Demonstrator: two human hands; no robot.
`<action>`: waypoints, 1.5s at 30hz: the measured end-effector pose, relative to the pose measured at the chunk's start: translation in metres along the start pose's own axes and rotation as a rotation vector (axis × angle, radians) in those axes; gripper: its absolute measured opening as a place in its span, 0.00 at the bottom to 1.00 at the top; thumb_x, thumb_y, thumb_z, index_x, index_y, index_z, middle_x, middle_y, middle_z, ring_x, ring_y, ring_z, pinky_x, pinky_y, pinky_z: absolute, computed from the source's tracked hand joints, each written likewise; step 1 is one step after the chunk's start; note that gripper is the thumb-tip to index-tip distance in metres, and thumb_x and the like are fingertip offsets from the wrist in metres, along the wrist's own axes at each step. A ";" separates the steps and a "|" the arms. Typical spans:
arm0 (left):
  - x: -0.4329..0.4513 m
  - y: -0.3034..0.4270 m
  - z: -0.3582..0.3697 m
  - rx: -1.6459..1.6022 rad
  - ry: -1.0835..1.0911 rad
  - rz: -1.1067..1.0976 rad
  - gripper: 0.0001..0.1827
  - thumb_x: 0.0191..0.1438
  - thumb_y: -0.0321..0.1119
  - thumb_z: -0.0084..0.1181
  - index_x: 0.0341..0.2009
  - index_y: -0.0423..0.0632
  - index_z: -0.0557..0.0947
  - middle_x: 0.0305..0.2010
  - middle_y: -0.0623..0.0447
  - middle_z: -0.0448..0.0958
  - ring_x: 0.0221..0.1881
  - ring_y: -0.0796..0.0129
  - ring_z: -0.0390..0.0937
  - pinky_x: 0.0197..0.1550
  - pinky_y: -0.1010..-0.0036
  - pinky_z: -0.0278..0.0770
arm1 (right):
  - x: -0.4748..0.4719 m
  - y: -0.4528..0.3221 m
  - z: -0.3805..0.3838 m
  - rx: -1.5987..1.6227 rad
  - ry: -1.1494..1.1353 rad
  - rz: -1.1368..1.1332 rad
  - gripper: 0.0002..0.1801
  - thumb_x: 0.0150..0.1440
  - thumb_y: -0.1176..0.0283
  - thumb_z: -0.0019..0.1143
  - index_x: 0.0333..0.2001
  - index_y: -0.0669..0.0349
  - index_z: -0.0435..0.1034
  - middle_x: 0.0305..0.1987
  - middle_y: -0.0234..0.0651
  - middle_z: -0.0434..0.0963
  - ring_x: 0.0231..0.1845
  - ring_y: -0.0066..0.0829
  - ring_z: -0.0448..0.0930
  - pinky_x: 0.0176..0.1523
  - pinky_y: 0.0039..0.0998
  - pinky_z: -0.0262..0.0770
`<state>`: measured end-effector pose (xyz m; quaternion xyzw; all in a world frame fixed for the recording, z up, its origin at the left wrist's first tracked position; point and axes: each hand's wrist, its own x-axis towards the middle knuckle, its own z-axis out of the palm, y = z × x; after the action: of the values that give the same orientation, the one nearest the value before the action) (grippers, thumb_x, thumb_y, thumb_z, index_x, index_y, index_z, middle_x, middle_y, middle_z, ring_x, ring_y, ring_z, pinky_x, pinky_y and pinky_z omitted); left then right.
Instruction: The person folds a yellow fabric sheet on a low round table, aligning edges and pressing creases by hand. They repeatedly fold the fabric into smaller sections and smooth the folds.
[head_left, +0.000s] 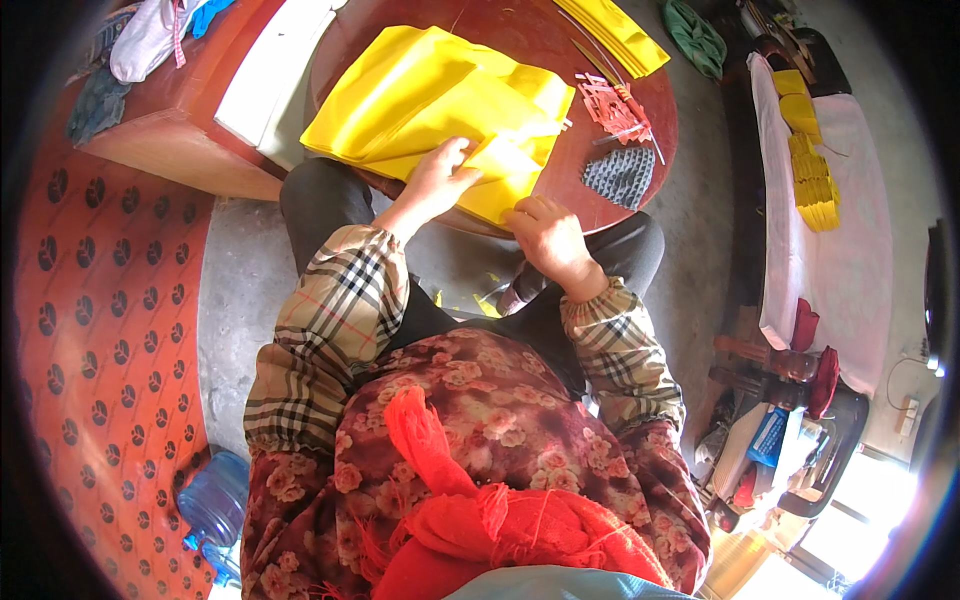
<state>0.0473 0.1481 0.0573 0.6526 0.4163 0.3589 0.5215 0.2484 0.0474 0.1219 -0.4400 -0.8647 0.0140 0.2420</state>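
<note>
Yellow sheet material (420, 97), in thin cloth or paper, lies in a creased, layered pile over the near part of a round reddish-brown table (555, 187). My left hand (442, 176) rests on its near side, with a raised fold between thumb and fingers. At the near corner, by the table's rim, my right hand (551, 236) pinches the edge with bent fingers. The fingertips of the right hand are partly hidden. Both forearms wear checked sleeve covers.
Right of the pile lie red strips (611, 109), a red-handled tool (630, 105) and a grey textured cloth (622, 176). Folded yellow sheets (619, 34) sit at the far edge. A wooden cabinet (187, 142) stands left. More yellow bundles (814, 180) rest on a white-covered seat (847, 247) at right.
</note>
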 end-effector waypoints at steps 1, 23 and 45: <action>0.000 0.001 0.000 0.028 0.001 0.003 0.24 0.53 0.35 0.62 0.53 0.40 0.73 0.43 0.42 0.80 0.45 0.56 0.79 0.48 0.67 0.74 | 0.001 0.001 0.000 0.002 -0.021 0.041 0.06 0.44 0.76 0.57 0.29 0.59 0.73 0.29 0.35 0.72 0.32 0.39 0.77 0.34 0.35 0.76; -0.002 0.012 -0.001 0.061 -0.032 0.036 0.23 0.51 0.35 0.63 0.51 0.41 0.75 0.42 0.42 0.81 0.44 0.58 0.80 0.47 0.68 0.75 | 0.044 0.008 0.002 0.148 0.256 0.385 0.09 0.48 0.71 0.65 0.34 0.61 0.76 0.33 0.41 0.77 0.32 0.44 0.80 0.35 0.36 0.77; 0.000 0.002 -0.001 0.132 -0.011 0.029 0.22 0.52 0.33 0.61 0.50 0.39 0.75 0.42 0.42 0.81 0.42 0.57 0.80 0.46 0.69 0.74 | 0.014 0.009 -0.001 0.260 0.008 0.360 0.06 0.46 0.71 0.64 0.26 0.61 0.73 0.28 0.39 0.75 0.28 0.44 0.78 0.32 0.37 0.75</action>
<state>0.0472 0.1485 0.0595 0.6935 0.4269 0.3343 0.4744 0.2484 0.0640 0.1261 -0.5523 -0.7622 0.1667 0.2937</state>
